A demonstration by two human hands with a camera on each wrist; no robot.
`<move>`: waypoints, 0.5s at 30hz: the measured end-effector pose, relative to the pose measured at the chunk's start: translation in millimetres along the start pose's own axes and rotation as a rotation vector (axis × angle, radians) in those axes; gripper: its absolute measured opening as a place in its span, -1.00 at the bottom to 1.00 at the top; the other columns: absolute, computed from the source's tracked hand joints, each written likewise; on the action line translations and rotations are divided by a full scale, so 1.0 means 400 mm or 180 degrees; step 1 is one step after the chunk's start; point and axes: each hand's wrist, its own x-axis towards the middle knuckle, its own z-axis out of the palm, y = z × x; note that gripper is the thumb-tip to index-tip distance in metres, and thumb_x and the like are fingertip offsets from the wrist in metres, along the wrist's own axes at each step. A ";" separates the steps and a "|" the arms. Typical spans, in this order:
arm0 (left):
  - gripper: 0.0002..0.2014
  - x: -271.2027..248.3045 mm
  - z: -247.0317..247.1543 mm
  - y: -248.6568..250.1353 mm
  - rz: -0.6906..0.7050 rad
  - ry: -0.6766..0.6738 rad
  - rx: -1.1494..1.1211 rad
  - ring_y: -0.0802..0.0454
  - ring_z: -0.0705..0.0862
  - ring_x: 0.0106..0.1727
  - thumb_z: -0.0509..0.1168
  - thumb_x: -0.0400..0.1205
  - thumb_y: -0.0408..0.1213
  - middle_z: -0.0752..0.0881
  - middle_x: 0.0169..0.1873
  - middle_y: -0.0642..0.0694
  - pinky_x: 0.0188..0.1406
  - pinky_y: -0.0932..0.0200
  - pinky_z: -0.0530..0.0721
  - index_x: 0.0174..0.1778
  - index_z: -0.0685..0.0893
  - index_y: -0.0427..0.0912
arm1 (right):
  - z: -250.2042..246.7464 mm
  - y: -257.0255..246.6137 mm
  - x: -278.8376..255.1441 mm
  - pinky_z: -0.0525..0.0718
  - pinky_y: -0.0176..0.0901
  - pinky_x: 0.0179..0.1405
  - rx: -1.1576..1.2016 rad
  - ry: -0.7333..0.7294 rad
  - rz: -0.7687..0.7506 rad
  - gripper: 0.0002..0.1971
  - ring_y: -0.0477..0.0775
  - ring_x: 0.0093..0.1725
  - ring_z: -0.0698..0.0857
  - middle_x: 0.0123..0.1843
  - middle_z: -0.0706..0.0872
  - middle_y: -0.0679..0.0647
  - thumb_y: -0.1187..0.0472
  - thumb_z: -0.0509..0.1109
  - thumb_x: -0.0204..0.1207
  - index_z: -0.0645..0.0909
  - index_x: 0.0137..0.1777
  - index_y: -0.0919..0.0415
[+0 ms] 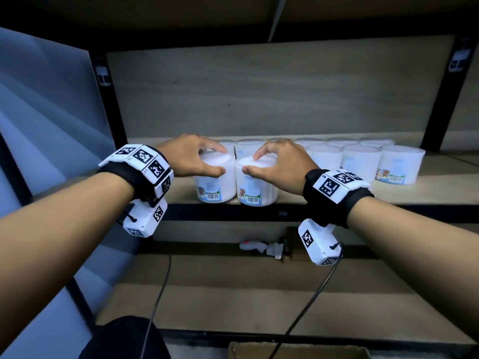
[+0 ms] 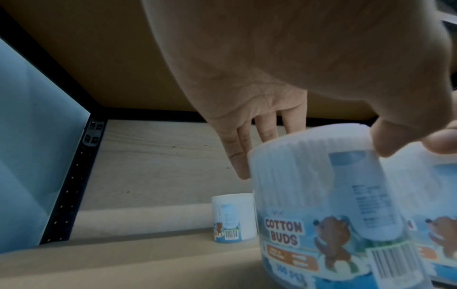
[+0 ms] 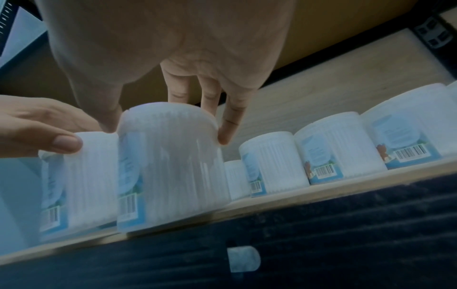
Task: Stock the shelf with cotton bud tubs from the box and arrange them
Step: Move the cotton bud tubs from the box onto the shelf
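Two white cotton bud tubs stand side by side at the front edge of the wooden shelf [image 1: 337, 196]. My left hand [image 1: 199, 158] grips the left tub [image 1: 215, 186] [image 2: 321, 205] from above, fingers behind its lid and thumb in front. My right hand [image 1: 272, 161] grips the right tub [image 1: 256, 189] [image 3: 170, 166] the same way. Behind and to the right, several more tubs [image 1: 363, 159] [image 3: 329, 154] stand in two rows. One tub [image 2: 233, 218] stands further back to the left of the held pair.
Black shelf posts [image 1: 108, 99] frame the bay, with a pale panel [image 1: 46, 112] at the left. A lower shelf [image 1: 233, 299] holds small clutter [image 1: 261, 247]. The open cardboard box [image 1: 298, 349] sits below at the bottom edge. Cables hang from both wrist cameras.
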 end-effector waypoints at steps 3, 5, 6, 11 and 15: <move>-0.36 0.011 0.024 -0.012 0.0037 -0.0030 -0.0155 0.19 0.62 0.31 0.33 0.26 0.39 0.65 0.31 0.30 0.43 0.06 0.55 0.29 0.66 0.34 | 0.014 0.008 0.002 0.38 -0.29 0.23 -0.0010 0.0062 0.0004 -0.57 -0.01 0.36 0.52 0.25 0.57 -0.01 -0.31 0.55 0.30 0.68 0.07 -0.10; -0.38 0.016 0.036 -0.019 0.0046 0.0003 -0.0300 0.19 0.65 0.27 0.33 0.26 0.39 0.68 0.26 0.28 0.42 0.07 0.56 0.25 0.69 0.31 | 0.015 0.009 0.000 0.39 -0.28 0.22 -0.0013 0.0103 0.0028 -0.55 -0.01 0.34 0.53 0.22 0.56 -0.01 -0.34 0.55 0.29 0.68 0.07 -0.11; -0.39 0.016 0.041 -0.023 0.0032 0.0019 -0.0357 0.19 0.65 0.26 0.34 0.26 0.39 0.69 0.24 0.27 0.42 0.07 0.56 0.23 0.69 0.31 | 0.012 0.008 -0.002 0.40 -0.27 0.23 -0.0039 0.0087 0.0041 -0.53 -0.01 0.34 0.53 0.23 0.56 -0.01 -0.36 0.54 0.27 0.68 0.07 -0.12; -0.45 0.018 0.049 -0.036 0.0002 0.0119 -0.0422 0.21 0.64 0.30 0.38 0.26 0.39 0.70 0.22 0.28 0.43 0.06 0.56 0.18 0.69 0.36 | -0.012 0.001 -0.018 0.48 -0.09 0.38 -0.0291 -0.0078 -0.0072 -0.53 0.03 0.39 0.48 0.25 0.55 -0.06 -0.36 0.54 0.25 0.64 0.10 -0.20; -0.54 0.006 0.041 -0.029 0.0170 0.0199 -0.0326 0.19 0.68 0.24 0.38 0.31 0.31 0.74 0.15 0.24 0.36 0.01 0.61 0.13 0.69 0.34 | -0.022 -0.007 -0.019 0.53 -0.13 0.25 -0.0437 -0.0084 -0.0350 -0.73 0.00 0.25 0.57 0.11 0.63 -0.11 -0.11 0.52 0.37 0.67 0.07 -0.21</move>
